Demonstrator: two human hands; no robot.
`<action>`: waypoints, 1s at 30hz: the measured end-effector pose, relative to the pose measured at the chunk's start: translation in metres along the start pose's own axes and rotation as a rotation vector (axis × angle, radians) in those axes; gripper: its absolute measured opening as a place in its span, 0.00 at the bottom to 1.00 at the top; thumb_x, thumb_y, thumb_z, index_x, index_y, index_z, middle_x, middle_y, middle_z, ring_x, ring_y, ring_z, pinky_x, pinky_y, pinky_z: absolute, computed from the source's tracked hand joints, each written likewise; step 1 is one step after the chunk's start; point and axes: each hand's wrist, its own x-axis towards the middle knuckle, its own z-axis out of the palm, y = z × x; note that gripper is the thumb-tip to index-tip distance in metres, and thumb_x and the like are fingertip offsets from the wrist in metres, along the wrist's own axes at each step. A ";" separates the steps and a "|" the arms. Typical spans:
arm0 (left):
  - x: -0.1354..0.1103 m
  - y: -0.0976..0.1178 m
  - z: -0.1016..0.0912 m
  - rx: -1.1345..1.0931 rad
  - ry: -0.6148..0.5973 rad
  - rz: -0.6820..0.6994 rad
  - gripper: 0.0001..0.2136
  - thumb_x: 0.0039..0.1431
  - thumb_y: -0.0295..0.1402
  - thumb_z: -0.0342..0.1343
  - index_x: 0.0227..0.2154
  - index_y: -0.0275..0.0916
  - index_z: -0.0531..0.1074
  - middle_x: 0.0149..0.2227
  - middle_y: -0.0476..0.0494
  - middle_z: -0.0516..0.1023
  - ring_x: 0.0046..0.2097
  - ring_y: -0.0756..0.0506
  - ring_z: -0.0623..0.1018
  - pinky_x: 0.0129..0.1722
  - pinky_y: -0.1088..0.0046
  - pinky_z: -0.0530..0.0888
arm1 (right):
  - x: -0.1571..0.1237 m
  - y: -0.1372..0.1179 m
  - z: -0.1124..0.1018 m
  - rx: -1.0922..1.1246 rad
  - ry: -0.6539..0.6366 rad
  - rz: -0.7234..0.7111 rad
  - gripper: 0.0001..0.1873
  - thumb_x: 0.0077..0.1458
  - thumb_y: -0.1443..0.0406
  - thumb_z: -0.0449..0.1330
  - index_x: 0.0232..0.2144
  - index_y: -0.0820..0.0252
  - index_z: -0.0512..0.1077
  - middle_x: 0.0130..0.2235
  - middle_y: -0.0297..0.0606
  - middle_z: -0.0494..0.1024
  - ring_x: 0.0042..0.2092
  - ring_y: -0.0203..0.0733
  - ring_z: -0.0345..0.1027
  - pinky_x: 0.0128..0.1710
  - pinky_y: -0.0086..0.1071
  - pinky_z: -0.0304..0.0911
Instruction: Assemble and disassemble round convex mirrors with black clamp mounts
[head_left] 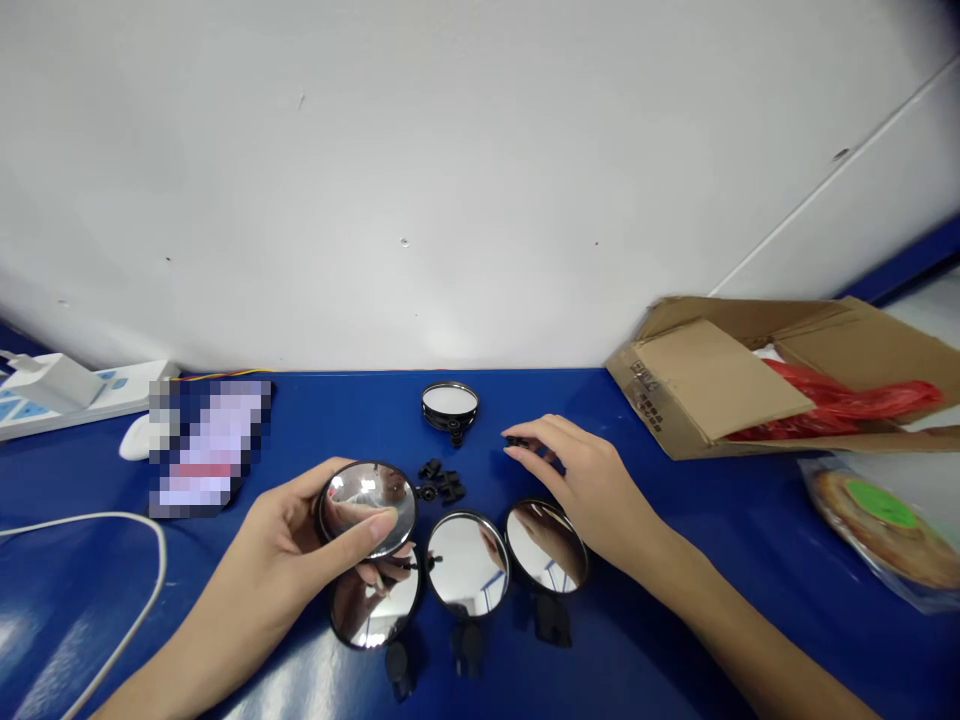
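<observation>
My left hand (300, 550) grips a round black-rimmed mirror (367, 500), thumb across its glass. Partly under it, a second round mirror (375, 605) lies on the blue table. Two more, a middle mirror (469, 565) and a right mirror (546, 545), lie alongside, each with a black mount at its lower edge. My right hand (574, 465) hovers above the right mirror, thumb and fingers pinching a small black part (516, 442). Between the hands is a little pile of black plastic pieces (446, 482). Farther back, some stacked round mirrors (450, 402) sit near the wall.
An open cardboard box (697, 380) with a red plastic bag (840, 400) stands at the right, a wrapped round item with a green label (885, 510) in front. At left are a power strip (135, 385), a blurred-out phone (214, 450) and a white cable (161, 570).
</observation>
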 end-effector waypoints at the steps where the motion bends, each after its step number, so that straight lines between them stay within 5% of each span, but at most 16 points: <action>1: 0.000 -0.001 0.001 0.010 -0.005 0.003 0.15 0.59 0.40 0.82 0.43 0.42 0.84 0.34 0.46 0.91 0.33 0.44 0.86 0.36 0.73 0.82 | -0.001 -0.006 -0.001 0.097 -0.006 0.047 0.08 0.78 0.59 0.66 0.51 0.51 0.85 0.45 0.37 0.87 0.46 0.47 0.82 0.52 0.42 0.78; 7: -0.005 -0.009 0.002 0.146 -0.027 0.112 0.12 0.64 0.44 0.79 0.35 0.42 0.88 0.32 0.46 0.90 0.33 0.45 0.85 0.34 0.77 0.80 | -0.019 -0.049 0.004 0.752 -0.187 0.266 0.14 0.66 0.53 0.78 0.48 0.50 0.86 0.37 0.32 0.87 0.35 0.39 0.80 0.35 0.31 0.74; 11: -0.008 -0.018 -0.001 0.297 -0.055 0.298 0.08 0.70 0.44 0.75 0.47 0.50 0.93 0.37 0.47 0.94 0.36 0.44 0.90 0.35 0.79 0.82 | -0.030 -0.063 0.011 1.010 -0.286 0.316 0.15 0.65 0.52 0.79 0.44 0.55 0.86 0.35 0.36 0.88 0.34 0.41 0.83 0.38 0.34 0.79; 14: -0.010 -0.021 -0.003 0.417 -0.045 0.396 0.11 0.72 0.43 0.74 0.54 0.58 0.92 0.41 0.50 0.96 0.37 0.43 0.93 0.35 0.80 0.84 | -0.032 -0.064 0.010 1.010 -0.291 0.289 0.13 0.66 0.54 0.79 0.45 0.54 0.87 0.37 0.37 0.89 0.36 0.40 0.83 0.41 0.33 0.80; 22: -0.008 -0.013 0.000 0.461 0.005 0.493 0.09 0.72 0.42 0.74 0.52 0.63 0.93 0.47 0.55 0.97 0.39 0.44 0.95 0.41 0.82 0.88 | -0.031 -0.059 0.008 0.827 -0.232 0.228 0.08 0.66 0.57 0.79 0.45 0.49 0.90 0.39 0.33 0.86 0.39 0.38 0.81 0.39 0.27 0.78; 30: -0.010 -0.014 0.000 0.509 -0.034 0.578 0.12 0.73 0.39 0.74 0.55 0.63 0.91 0.49 0.55 0.96 0.42 0.43 0.96 0.40 0.82 0.88 | -0.038 -0.061 0.022 1.020 -0.254 0.259 0.09 0.67 0.56 0.79 0.45 0.51 0.90 0.38 0.33 0.87 0.37 0.38 0.82 0.40 0.30 0.78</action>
